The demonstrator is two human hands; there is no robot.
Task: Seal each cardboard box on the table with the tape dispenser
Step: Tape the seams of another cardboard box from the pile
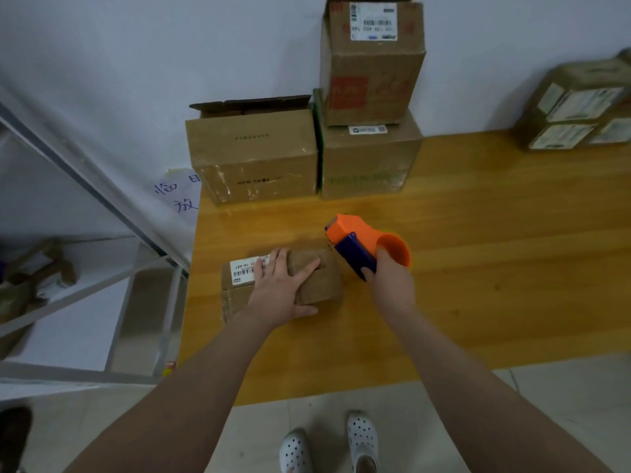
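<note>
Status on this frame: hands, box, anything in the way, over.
Left grip flat on small box, pressing down. Right grip holds tape dispenser at the box's right end. Nothing between them; other boxes back by the wall.

Left hand (278, 288) flat, right hand (392, 285) clenched.

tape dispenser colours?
Orange body with a dark blue handle, tape dispenser in the right hand; head view.

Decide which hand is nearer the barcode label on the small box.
Left. The left hand lies on the small box, fingers touching the barcode label; the right hand grips the tape dispenser beside the box.
</note>
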